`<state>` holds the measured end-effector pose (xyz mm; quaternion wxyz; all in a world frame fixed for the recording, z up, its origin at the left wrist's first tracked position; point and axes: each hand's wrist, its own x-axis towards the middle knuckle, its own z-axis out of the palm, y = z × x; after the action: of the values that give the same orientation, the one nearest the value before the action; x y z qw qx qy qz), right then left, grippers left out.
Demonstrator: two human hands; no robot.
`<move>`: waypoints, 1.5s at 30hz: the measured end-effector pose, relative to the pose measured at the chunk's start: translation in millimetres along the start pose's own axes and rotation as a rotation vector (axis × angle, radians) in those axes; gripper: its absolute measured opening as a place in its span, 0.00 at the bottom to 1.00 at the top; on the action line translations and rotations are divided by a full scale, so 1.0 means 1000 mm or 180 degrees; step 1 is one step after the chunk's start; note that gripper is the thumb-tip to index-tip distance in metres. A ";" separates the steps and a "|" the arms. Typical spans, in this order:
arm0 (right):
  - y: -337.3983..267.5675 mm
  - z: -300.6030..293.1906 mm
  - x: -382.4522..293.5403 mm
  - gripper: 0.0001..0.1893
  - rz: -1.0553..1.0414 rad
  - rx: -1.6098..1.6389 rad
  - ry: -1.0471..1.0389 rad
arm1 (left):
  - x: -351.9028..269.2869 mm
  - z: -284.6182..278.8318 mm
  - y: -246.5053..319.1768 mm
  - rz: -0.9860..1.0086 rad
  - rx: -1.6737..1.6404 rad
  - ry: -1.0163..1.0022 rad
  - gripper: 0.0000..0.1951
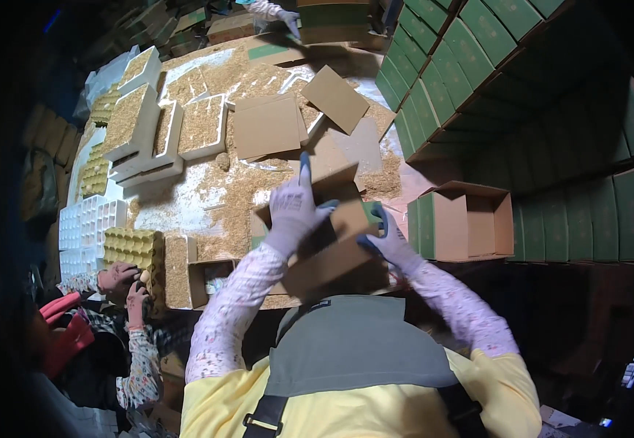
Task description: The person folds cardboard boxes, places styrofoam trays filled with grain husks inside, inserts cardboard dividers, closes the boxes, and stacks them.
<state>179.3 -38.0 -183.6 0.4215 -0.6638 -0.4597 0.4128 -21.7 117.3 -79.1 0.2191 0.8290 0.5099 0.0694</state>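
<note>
My left hand point(295, 208), in a pale glove with blue fingertips, is over the left part of an open cardboard box point(339, 257) right in front of my body. One blue fingertip points away from me and the thumb is spread to the right. My right hand point(388, 238), gloved alike, is at the box's right side with its thumb and fingers apart around a corner; whether it grips the cardboard cannot be told. The box has brown inner walls and some green outside. Flat cardboard sheets point(266, 127) lie beyond my left hand, on the husk-strewn table.
White foam trays of husks point(203, 126) stand at the left. A co-worker's gloved hands point(136, 295) handle an egg by yellow egg trays point(131, 243). Another person's hand point(289, 23) is at the far edge. Green boxes point(462, 52) are stacked right, with an open box point(476, 222) nearer.
</note>
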 end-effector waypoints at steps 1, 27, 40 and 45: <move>0.017 0.007 0.004 0.52 0.0719 -0.0354 0.0672 | -0.024 0.004 0.021 -0.0253 -0.0375 -0.0261 0.56; -0.098 0.116 0.021 0.23 -0.2762 -0.1458 -0.1810 | -0.058 0.061 -0.154 -0.0944 -0.1248 0.0060 0.33; -0.020 0.079 0.001 0.38 0.0803 -0.1086 0.0792 | 0.242 0.065 -0.471 -0.3386 -0.4668 0.1624 0.22; -0.019 0.064 0.006 0.39 0.0991 -0.1535 0.1103 | 0.254 0.064 -0.338 -0.3598 -0.5371 0.2578 0.12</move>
<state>115.9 -17.1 -186.4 0.2560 -0.8670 -0.3588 0.2325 -156.0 450.6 -311.0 0.5330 -0.0260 0.6395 0.5534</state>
